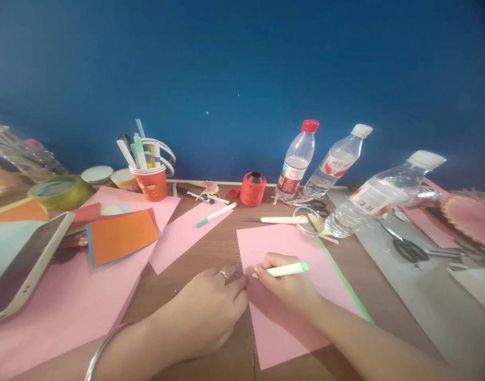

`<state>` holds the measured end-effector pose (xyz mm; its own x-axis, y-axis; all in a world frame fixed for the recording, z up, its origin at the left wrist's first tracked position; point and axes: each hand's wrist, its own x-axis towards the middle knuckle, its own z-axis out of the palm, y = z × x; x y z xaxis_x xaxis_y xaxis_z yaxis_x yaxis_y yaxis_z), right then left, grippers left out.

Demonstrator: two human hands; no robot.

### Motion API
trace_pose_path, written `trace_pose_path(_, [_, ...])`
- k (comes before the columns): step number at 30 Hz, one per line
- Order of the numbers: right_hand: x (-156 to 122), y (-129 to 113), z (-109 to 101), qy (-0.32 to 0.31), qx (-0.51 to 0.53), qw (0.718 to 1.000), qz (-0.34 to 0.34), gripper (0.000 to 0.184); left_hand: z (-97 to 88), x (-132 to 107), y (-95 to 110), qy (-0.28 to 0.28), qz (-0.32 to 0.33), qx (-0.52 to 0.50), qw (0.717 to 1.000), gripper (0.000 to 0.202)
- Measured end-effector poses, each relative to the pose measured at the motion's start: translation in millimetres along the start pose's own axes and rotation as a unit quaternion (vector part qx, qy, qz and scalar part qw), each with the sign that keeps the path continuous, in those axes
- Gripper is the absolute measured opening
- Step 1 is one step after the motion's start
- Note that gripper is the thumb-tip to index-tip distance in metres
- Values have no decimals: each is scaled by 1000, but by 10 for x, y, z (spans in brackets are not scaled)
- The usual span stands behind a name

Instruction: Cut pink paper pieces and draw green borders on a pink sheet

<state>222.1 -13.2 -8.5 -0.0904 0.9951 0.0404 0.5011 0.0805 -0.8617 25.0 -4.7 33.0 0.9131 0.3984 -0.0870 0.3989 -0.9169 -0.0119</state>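
My right hand [286, 283] is closed around a white marker pen [284, 270] with a light green end. The pen slants low over the left part of a pink sheet of paper [310, 330], its tip at or close to the paper. My left hand [210, 304], with a ring and a bracelet, rests on the table against the sheet's left edge. Its fingers are bent and together; the fingertips are partly hidden, so whatever they hold cannot be made out. A strip of green paper [348, 286] shows under the sheet's right edge.
Behind the sheet lie a white-handled tool [284, 220], a tape roll [308, 221] and a capped marker [216, 215]. A red jar [253, 189] and water bottles [292, 169] stand at the back. Leftward are a pen cup [153, 185], orange paper [123, 238] and a phone [26, 264]; scissors [409, 250] lie right.
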Motion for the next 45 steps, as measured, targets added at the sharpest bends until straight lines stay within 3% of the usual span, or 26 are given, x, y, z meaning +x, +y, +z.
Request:
trace_pose_path(9, [6,-32,-16,-46,12,998,32,35,-23,1,10,-4,-1,8,1000,23])
trace_pose_path(13, [0,-55,-22,-31,25,998,49,32,-21,3,12,-11,-3,7,1000,23])
trace_pose_path(19, [-11,-15,5,-15,-9,1000,24,33,-10,3,8,0,-1,2,1000,29])
trace_pose_path(25, [-12,4,-6,-53,1,998,31,33,-6,-4,11,-2,1,3,1000,19])
trace_pose_path(33, [74,-41,-39,-21,55,998,35,27,41,-2,-3,8,3,9,1000,23])
trace_pose_path(37, [180,-15,-36,3,77,997,5,18,96,-16,-16,14,4,11,1000,23])
trace_pose_path(41, [211,3,-56,-18,98,995,-18,11,86,-19,-8,-2,-6,-6,1000,25])
trace_pose_path(45, [141,-58,-110,-19,93,995,6,8,40,-8,2,-10,-35,-39,999,29])
